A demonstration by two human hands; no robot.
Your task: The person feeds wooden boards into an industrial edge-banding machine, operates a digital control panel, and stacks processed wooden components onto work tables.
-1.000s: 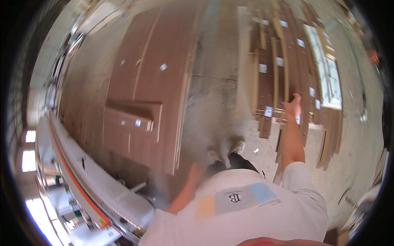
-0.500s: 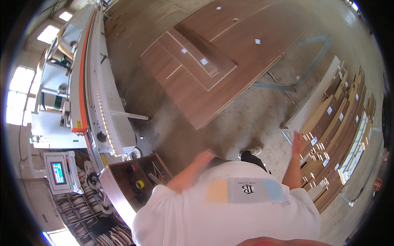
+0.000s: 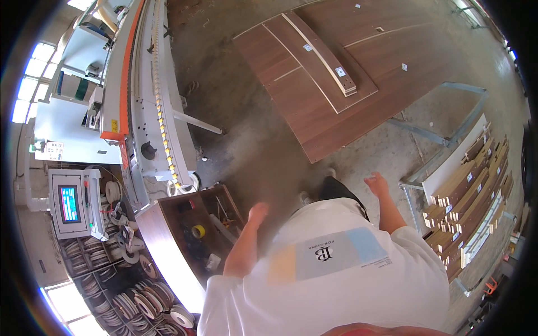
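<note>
Beside the open wooden box [image 3: 158, 208] at lower left, my left hand [image 3: 258, 213] hangs in the air, touching nothing that shows. Its fingers are too small and blurred to read. My right hand [image 3: 376, 183] is held out in front of my body, empty, with thumb and fingers apart. Ahead of it lie large brown wood panels [image 3: 325, 131], stacked flat. On top of them rest a smaller panel [image 3: 291, 61] and narrow strips [image 3: 328, 56] with white labels. Inside the box are a yellow tape roll [image 3: 198, 231] and tools that are hard to make out.
A long machine [image 3: 134, 101] with an orange rail runs along the left. A control screen [image 3: 70, 203] stands near its end, above shelves of edge-band rolls [image 3: 147, 305]. To the right, brown boards [image 3: 465, 201] are stacked by a metal frame [image 3: 412, 204]. My feet stand on concrete.
My view has turned left, so the panels and board stack sit farther right. My left arm has swung out from my body toward the box. My right hand has come forward, away from the boards.
</note>
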